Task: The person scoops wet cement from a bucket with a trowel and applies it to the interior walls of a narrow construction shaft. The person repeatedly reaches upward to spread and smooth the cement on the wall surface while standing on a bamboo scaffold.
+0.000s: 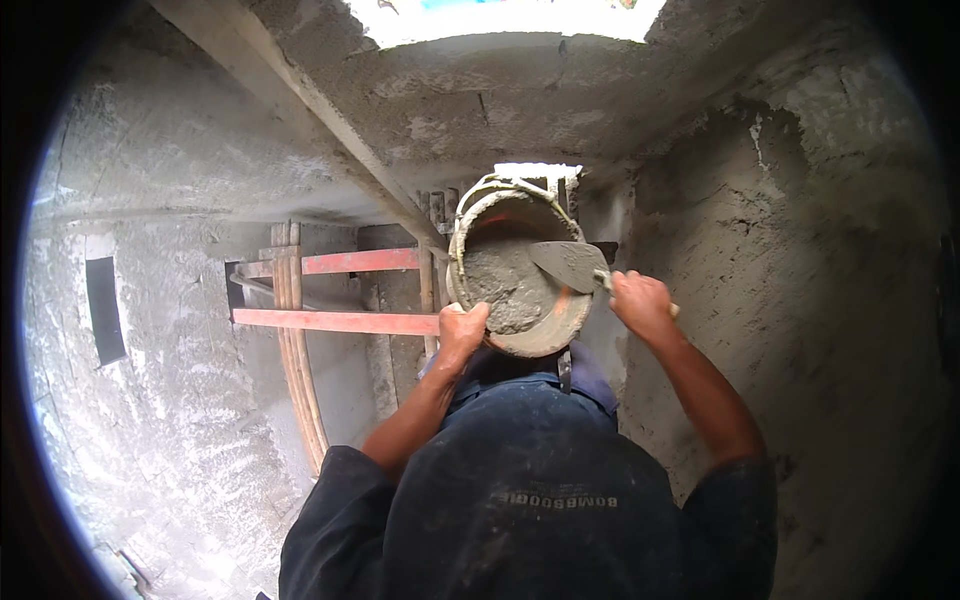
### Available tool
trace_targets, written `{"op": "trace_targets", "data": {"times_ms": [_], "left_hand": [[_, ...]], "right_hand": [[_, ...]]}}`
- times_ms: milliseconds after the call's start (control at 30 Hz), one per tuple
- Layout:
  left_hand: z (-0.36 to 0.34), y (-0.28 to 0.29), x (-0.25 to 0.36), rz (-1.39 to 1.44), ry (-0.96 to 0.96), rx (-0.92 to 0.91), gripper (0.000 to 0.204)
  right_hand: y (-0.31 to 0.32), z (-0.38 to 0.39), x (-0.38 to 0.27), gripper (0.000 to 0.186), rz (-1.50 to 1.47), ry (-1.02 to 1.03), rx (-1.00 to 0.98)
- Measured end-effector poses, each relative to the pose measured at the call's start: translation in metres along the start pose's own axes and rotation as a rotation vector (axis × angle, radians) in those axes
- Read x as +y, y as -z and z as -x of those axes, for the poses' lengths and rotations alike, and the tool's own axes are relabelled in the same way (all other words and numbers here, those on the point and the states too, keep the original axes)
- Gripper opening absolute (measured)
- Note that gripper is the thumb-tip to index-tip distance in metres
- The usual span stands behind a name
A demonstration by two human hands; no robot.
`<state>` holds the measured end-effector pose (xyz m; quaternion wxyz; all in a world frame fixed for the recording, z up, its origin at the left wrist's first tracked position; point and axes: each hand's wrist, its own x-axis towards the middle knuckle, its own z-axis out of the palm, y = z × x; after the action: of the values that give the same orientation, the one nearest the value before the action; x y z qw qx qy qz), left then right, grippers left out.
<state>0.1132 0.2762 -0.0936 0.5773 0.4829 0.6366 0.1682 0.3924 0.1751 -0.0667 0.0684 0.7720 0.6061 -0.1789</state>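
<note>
Two bare hands busy with one bucket in the head view, which is the only angle here. The bucket (556, 322) sits just ahead of the person's waist with its mouth turned up toward the camera, and I can't tell what's holding it up from below. There's grey wet mortar (497, 280) inside, mostly lying toward the left side, with some orange showing through on the smeared inner wall near the lower right edge. Left hand (463, 330) is clamped on the bucket's lower left rim, fingers closed around it, though the fingertips are too small to make out properly. Right hand (643, 298) is off the right edge, fingers wrapped round the handle of a trowel (570, 263), the handle's butt poking out past the fist. The blade reaches in over the right rim with its tip pointing left above the mortar; can't tell if it's actually touching the stuff. Left of the bucket, two red bars (340, 320) run sideways, with bundled wooden poles (297, 350) standing by their left ends. A rough grey wall (780, 300) fills the right side, and a bright opening (510, 25) shows up top.
</note>
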Motion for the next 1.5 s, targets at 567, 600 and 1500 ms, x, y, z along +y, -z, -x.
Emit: {"op": "trace_targets", "data": {"times_ms": [567, 600, 1500], "left_hand": [[0.005, -0.006, 0.009, -0.045, -0.123, 0.082, 0.032], [0.003, -0.004, 0.005, -0.097, -0.131, 0.102, 0.033], [0.003, -0.004, 0.002, 0.0, -0.129, 0.0, 0.029]], "right_hand": [[-0.004, 0.011, -0.064, 0.031, -0.462, -0.149, -0.17], [0.003, 0.013, -0.063, 0.03, -0.47, -0.119, -0.115], [0.197, 0.059, 0.015, 0.029, -0.194, -0.408, -0.081]]}}
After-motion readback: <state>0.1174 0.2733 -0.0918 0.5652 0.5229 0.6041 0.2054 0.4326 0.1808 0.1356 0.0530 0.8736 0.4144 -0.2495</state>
